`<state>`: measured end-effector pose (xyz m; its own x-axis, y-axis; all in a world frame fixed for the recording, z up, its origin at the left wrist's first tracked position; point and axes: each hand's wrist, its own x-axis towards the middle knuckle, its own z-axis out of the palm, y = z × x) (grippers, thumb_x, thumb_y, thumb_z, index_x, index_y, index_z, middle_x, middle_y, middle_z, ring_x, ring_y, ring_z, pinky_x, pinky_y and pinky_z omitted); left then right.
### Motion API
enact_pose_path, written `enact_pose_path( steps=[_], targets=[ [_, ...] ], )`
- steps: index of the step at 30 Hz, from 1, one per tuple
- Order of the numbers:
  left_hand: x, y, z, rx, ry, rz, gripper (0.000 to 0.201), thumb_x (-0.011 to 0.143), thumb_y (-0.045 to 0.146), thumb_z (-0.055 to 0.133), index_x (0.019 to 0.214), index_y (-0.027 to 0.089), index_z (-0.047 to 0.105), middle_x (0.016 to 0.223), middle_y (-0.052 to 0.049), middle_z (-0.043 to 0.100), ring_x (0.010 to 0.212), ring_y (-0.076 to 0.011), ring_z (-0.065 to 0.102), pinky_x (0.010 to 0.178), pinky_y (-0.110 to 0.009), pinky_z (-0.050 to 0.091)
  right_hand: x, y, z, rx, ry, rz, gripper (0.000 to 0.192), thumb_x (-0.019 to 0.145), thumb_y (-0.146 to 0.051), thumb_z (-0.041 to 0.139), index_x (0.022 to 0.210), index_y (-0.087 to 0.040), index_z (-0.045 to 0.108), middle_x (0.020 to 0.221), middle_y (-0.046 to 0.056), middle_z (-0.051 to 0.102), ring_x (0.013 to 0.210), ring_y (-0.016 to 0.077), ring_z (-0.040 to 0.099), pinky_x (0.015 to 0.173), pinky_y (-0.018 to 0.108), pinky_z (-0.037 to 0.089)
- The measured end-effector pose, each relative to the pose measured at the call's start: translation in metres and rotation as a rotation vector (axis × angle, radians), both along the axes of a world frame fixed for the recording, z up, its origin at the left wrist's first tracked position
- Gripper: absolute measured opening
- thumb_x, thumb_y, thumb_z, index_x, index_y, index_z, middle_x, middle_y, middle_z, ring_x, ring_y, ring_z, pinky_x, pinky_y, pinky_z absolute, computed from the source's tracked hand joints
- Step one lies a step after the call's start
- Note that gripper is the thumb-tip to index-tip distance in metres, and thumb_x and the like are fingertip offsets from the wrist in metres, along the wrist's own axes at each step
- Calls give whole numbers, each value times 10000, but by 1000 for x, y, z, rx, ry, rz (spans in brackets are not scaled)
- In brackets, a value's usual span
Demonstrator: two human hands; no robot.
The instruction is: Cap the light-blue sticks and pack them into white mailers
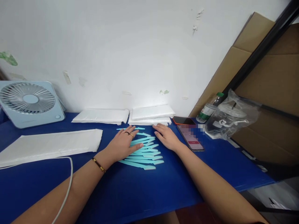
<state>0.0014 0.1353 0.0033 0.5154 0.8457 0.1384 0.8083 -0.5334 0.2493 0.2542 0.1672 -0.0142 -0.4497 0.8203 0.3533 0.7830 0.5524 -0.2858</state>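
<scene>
Bare forearms spanned the smooth blue tabletop, left hand lying fingers apart over slim turquoise razor-shaped sticks, right hand beside them, thumb and fingers apart

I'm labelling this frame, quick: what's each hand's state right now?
Left hand: open, fingers spread over the turquoise tools; no grip visible.
Right hand: open, palm down beside them, nothing visibly held.

On my feed, a square, pale-blue plastic fan stands far left; at right, a clear, green-capped plastic bottle beside a plastic-bagged lidded cup.
</scene>
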Motion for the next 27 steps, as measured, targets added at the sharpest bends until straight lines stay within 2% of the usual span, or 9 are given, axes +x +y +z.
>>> enact_pose_path(
  steps=[3,6,10,14,17,20,23,27],
  targets=[
    [-5,8,-7,28,23,82,766,814,686,216,1371,173,327,1468,-110,250,1358,-266,178,1086,-468,159,5,12,-6,33,-13,-67,342,868,-260,466,1176,-175,588,1171,101,602,1123,226,506,972,392,388],
    [-8,11,-10,-8,50,60,771,820,681,195,1369,156,330,1445,-120,302,1342,-253,232,1084,-467,156,6,14,-7,32,30,-90,235,821,-191,521,992,-198,683,1013,71,675,967,208,589,875,348,452],
    [-5,5,-6,-32,60,-5,751,822,674,201,1373,179,323,1432,-106,333,1325,-244,278,1079,-442,168,5,11,-5,13,151,-147,186,772,-164,554,868,-215,705,883,34,705,808,181,634,755,300,480],
    [1,-2,-4,-32,74,-32,765,809,687,219,1382,188,305,1436,-111,320,1327,-245,275,1077,-422,169,5,11,-2,-93,266,-212,154,757,-223,569,824,-205,706,756,8,700,657,145,614,637,251,464],
    [3,-4,-4,-26,77,-35,769,806,691,223,1386,191,296,1438,-111,315,1331,-243,268,1078,-421,165,8,13,-2,-141,306,-218,173,768,-272,572,848,-201,707,743,9,693,646,136,599,619,239,445],
    [3,-5,-3,-37,82,-30,785,803,698,220,1391,181,285,1440,-119,306,1335,-240,258,1080,-423,164,12,14,-3,-122,304,-175,179,753,-309,611,859,-208,714,773,19,679,667,135,587,623,236,436],
    [4,-5,-3,-41,79,-31,798,796,705,229,1391,176,286,1440,-125,303,1337,-247,252,1079,-429,165,12,15,-4,-105,271,-136,148,748,-283,631,837,-209,724,770,26,654,669,130,576,626,233,433],
    [4,-5,-3,-41,62,-30,805,785,714,250,1393,187,281,1440,-123,302,1337,-256,250,1076,-434,164,4,15,-3,-86,212,-70,173,807,-249,573,890,-216,721,802,36,639,738,140,579,699,254,439]
  ],
)
